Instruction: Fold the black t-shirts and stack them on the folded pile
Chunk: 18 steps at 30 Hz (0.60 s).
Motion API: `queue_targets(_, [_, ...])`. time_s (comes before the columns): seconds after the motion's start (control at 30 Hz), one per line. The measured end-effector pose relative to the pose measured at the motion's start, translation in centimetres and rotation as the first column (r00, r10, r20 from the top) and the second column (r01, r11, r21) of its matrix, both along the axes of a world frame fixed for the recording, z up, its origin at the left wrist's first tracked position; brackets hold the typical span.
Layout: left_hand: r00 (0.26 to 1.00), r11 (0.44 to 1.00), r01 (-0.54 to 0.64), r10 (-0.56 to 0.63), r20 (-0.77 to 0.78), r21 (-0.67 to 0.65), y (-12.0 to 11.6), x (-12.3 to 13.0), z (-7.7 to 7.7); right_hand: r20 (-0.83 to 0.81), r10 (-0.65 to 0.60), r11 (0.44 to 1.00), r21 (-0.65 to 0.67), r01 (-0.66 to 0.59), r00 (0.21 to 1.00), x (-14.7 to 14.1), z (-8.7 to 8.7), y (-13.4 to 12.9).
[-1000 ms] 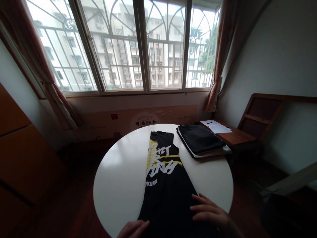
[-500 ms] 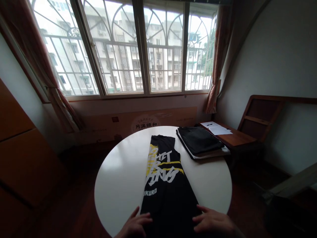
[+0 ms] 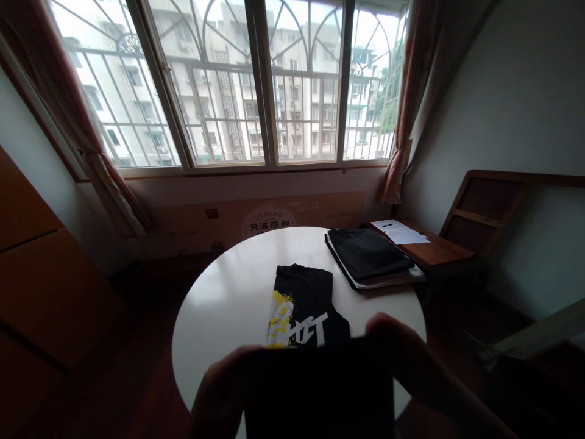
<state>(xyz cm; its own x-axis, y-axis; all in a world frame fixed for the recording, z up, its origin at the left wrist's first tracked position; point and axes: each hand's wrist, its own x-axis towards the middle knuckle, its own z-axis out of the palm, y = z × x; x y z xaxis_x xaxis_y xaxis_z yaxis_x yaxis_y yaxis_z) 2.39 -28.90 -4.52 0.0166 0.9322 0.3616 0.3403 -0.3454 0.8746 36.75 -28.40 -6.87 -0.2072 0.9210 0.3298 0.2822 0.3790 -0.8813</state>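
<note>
A black T-shirt [image 3: 307, 292] with white lettering and a yellow print lies narrow and folded lengthwise on the round white table [image 3: 214, 299]. Its near part is raised toward me as a dark panel and covers the lower lettering. At the panel's left upper corner, my left hand [image 3: 223, 384] is closed on the cloth. My right hand [image 3: 402, 347] grips the right upper corner. Both hands are dark and a little blurred, and the fingertips are partly hidden.
Folded dark clothes, with a white layer among them, form a stack [image 3: 370, 256] at the table's back right. Beyond it, white papers [image 3: 404, 232] lie on a brown wooden surface [image 3: 450, 251]. A barred window and curtains are behind the table.
Both hands have gone from lying flat on the shirt's near sides to gripping its near part. That part has been lifted up and away from the table.
</note>
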Motion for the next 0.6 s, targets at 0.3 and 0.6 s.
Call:
queue_targets(0.3, [0.987,0.972,-0.014,-0.024,-0.157,-0.234,19.8,4.3,1.2,0.306,-0.18,0.978,-0.045,0.203,0.935,-3.5,2.3,20.7])
queue_targets(0.6, [0.827,0.976,-0.2,0.122,-0.549,-0.084,26.8,5.5,-2.5,0.616,-0.354,0.916,0.076,0.394,0.703,-5.9,0.7,23.8])
